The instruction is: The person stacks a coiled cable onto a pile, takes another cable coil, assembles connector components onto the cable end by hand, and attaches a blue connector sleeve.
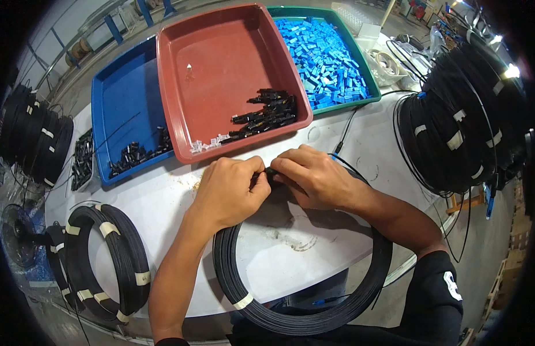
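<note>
1. Large black coil of flat cable bound with pale tape bands lies on the white round tabletop, its loop running under both forearms; its near arc hangs over the table edge toward the person.
2. Left hand and right hand meet at the coil's far side. Both are closed, fingertips pinching a small black connector piece on the cable end. Most of the piece is hidden by fingers; its exact form cannot be told.
3. Judgement: the step goes best with the two pinches kept close together, the parts held in line, and the coil left flat so it does not drag the end.
4. Surface, largest first: red plastic tray with black connector parts and small white bits; blue plastic tray with black pieces; green tray of blue plastic clips.
5. Taped black coils lie at left; more coils stack at right.
6. Room: concrete floor, blue metal frame beyond the table.
</note>
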Action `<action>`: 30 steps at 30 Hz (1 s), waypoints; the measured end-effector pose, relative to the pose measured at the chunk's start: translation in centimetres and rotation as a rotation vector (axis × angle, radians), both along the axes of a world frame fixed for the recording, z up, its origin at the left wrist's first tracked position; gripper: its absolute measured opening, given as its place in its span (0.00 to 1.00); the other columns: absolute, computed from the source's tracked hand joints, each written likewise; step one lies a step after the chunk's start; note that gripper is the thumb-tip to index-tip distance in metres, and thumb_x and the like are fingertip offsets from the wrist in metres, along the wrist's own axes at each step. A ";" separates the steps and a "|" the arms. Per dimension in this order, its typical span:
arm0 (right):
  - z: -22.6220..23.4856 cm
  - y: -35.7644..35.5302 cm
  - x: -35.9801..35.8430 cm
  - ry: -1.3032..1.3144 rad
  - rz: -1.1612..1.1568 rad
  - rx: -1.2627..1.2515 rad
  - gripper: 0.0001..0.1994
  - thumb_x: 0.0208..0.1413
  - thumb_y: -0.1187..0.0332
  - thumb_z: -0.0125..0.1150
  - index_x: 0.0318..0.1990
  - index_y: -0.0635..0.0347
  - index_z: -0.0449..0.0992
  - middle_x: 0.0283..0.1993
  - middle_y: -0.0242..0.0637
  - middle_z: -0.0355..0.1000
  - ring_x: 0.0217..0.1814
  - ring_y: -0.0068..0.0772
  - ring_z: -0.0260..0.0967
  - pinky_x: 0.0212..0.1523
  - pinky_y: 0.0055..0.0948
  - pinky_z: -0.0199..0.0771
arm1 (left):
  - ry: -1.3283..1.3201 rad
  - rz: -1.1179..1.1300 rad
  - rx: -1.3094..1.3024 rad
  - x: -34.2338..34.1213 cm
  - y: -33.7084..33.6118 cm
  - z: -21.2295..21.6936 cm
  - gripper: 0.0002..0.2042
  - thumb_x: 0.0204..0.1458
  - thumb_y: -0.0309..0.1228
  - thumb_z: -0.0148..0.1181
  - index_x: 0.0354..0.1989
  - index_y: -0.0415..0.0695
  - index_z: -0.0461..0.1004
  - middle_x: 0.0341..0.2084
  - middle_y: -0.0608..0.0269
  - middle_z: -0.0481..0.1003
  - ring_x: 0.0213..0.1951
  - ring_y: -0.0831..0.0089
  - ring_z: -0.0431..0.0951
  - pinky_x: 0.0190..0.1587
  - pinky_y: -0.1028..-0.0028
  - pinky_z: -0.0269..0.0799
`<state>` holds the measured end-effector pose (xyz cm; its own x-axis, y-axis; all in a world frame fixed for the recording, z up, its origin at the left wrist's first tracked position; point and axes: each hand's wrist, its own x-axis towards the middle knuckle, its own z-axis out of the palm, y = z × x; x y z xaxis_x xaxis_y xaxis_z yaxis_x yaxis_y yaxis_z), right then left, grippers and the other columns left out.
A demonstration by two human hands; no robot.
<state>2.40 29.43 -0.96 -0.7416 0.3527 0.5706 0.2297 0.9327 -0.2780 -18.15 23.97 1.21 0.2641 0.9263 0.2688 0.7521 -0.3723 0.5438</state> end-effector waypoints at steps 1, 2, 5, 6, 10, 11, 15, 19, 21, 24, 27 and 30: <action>0.1 -0.1 0.1 0.005 -0.007 0.011 0.11 0.47 0.76 0.65 0.40 0.63 0.73 0.34 0.44 0.72 0.32 0.49 0.71 0.37 0.40 0.72 | -0.080 -0.018 -0.140 -0.1 0.2 0.0 0.10 0.52 0.33 0.54 0.26 0.38 0.75 0.15 0.47 0.73 0.22 0.48 0.76 0.30 0.56 0.71; 0.1 -0.2 0.2 -0.006 -0.014 0.012 0.11 0.48 0.75 0.65 0.39 0.64 0.72 0.33 0.43 0.72 0.32 0.48 0.71 0.37 0.39 0.72 | -0.090 -0.022 -0.187 0.0 0.0 0.2 0.11 0.53 0.34 0.53 0.27 0.39 0.75 0.16 0.46 0.73 0.22 0.46 0.75 0.31 0.55 0.70; 0.0 0.4 0.3 -0.037 -0.002 0.091 0.10 0.49 0.72 0.64 0.38 0.64 0.71 0.30 0.40 0.69 0.30 0.44 0.69 0.36 0.39 0.71 | -0.154 -0.024 -0.241 -0.3 -0.1 -0.3 0.13 0.54 0.37 0.51 0.27 0.39 0.75 0.17 0.45 0.73 0.24 0.46 0.75 0.32 0.53 0.68; 0.1 0.5 0.5 -0.084 0.030 0.143 0.10 0.49 0.72 0.64 0.37 0.64 0.71 0.29 0.39 0.67 0.30 0.42 0.69 0.36 0.39 0.71 | -0.150 -0.027 -0.231 -0.2 -0.1 -0.3 0.13 0.54 0.37 0.51 0.27 0.39 0.75 0.17 0.45 0.73 0.24 0.46 0.75 0.32 0.53 0.68; 0.2 0.8 0.6 -0.153 0.104 0.237 0.10 0.48 0.70 0.62 0.35 0.63 0.68 0.27 0.37 0.64 0.28 0.39 0.67 0.34 0.38 0.70 | -0.103 -0.086 -0.302 -0.4 0.5 0.2 0.14 0.55 0.36 0.49 0.26 0.39 0.74 0.18 0.43 0.73 0.25 0.44 0.75 0.33 0.51 0.66; 0.1 0.9 0.6 -0.178 0.123 0.225 0.10 0.49 0.70 0.62 0.35 0.63 0.68 0.28 0.37 0.64 0.28 0.39 0.67 0.34 0.38 0.69 | -0.090 -0.118 -0.338 -0.5 0.6 0.3 0.14 0.55 0.36 0.48 0.25 0.38 0.74 0.18 0.42 0.73 0.26 0.44 0.75 0.34 0.51 0.66; 0.3 1.7 0.6 -0.226 0.135 0.211 0.16 0.45 0.69 0.65 0.40 0.67 0.71 0.29 0.36 0.65 0.30 0.36 0.67 0.35 0.36 0.69 | -0.277 -0.077 -0.366 -0.2 0.6 0.1 0.14 0.55 0.34 0.49 0.23 0.36 0.71 0.16 0.46 0.70 0.21 0.53 0.72 0.30 0.57 0.64; 0.8 2.1 0.8 -0.217 0.087 0.303 0.12 0.45 0.67 0.63 0.35 0.62 0.70 0.29 0.34 0.63 0.30 0.33 0.65 0.34 0.34 0.65 | -0.474 -0.067 -0.434 0.3 0.5 -1.5 0.13 0.55 0.32 0.50 0.21 0.37 0.69 0.14 0.60 0.67 0.19 0.73 0.66 0.26 0.68 0.60; 0.6 2.3 0.3 -0.148 0.039 0.386 0.10 0.46 0.66 0.62 0.31 0.58 0.68 0.28 0.32 0.62 0.29 0.31 0.63 0.33 0.32 0.61 | -0.727 -0.075 -0.443 0.7 0.4 -1.3 0.14 0.56 0.31 0.50 0.19 0.38 0.67 0.16 0.72 0.66 0.23 0.85 0.61 0.26 0.76 0.56; 0.5 2.2 0.1 -0.150 0.022 0.439 0.10 0.46 0.64 0.61 0.29 0.55 0.67 0.27 0.30 0.60 0.29 0.30 0.63 0.33 0.31 0.61 | -0.768 -0.100 -0.530 0.5 0.2 -0.6 0.14 0.57 0.31 0.49 0.19 0.40 0.65 0.18 0.74 0.66 0.24 0.85 0.60 0.27 0.76 0.56; 0.5 2.0 0.3 -0.124 0.020 0.501 0.11 0.44 0.62 0.62 0.27 0.54 0.66 0.26 0.29 0.59 0.30 0.28 0.62 0.33 0.30 0.60 | -0.811 -0.113 -0.639 0.6 0.2 0.6 0.14 0.57 0.32 0.47 0.20 0.40 0.64 0.18 0.72 0.65 0.24 0.83 0.60 0.27 0.75 0.58; 0.4 1.7 0.8 -0.092 -0.019 0.539 0.11 0.44 0.62 0.62 0.27 0.54 0.66 0.26 0.29 0.59 0.29 0.28 0.62 0.33 0.30 0.60 | -0.548 -0.097 -0.630 0.5 0.5 1.2 0.15 0.55 0.33 0.47 0.19 0.40 0.63 0.16 0.67 0.64 0.22 0.80 0.60 0.26 0.72 0.57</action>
